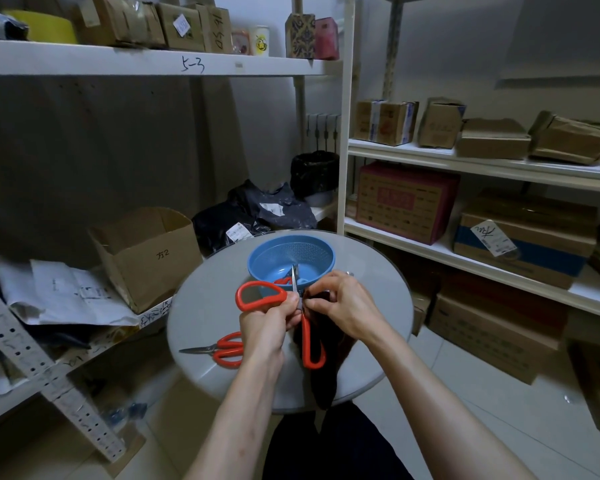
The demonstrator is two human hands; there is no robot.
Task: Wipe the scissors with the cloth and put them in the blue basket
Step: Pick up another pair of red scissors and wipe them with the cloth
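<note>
Red plastic loops and thin steel blades suggested the scissors (306,337) were light, stiff and sharp, safest taken by the handles or pivot. They were held spread open over the middle of the round table (201,306), just short of the blue basket (257,261) at its far edge. The left hand (267,323) gripped them near the pivot. The right hand (343,303) pinched the limp dark cloth (326,375) round a blade.

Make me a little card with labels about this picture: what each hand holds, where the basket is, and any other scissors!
left hand: holds scissors, blades spread
right hand: pinches dark cloth on one blade
basket: blue, on table behind hands
spare scissors: closed, flat on table, left of hands
</note>
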